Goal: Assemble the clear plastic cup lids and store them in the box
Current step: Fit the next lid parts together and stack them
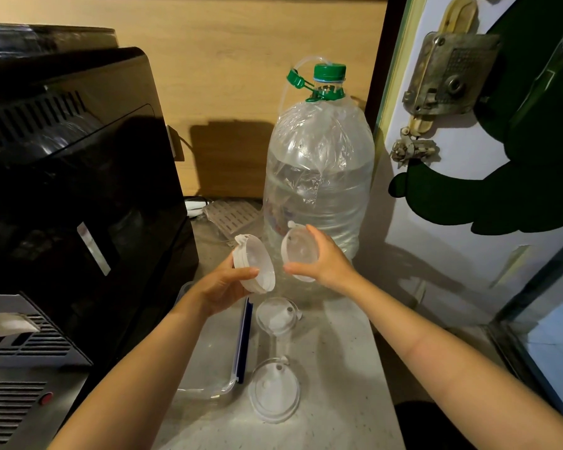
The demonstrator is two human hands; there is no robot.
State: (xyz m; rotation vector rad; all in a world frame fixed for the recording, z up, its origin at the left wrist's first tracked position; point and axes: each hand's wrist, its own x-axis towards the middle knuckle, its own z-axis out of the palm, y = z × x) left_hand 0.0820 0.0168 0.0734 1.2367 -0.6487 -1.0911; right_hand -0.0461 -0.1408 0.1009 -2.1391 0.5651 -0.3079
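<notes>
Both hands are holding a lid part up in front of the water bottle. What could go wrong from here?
The left hand and right hand each pinch a lid part in the air, apart and tilted; a slip would drop one onto the counter. Two more lids lie right below, so a lowered forearm might knock them. The clear box sits under the left arm, partly hidden, so a lid aimed at it may miss.

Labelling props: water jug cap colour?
Green cap on the water jug; head view.
</notes>
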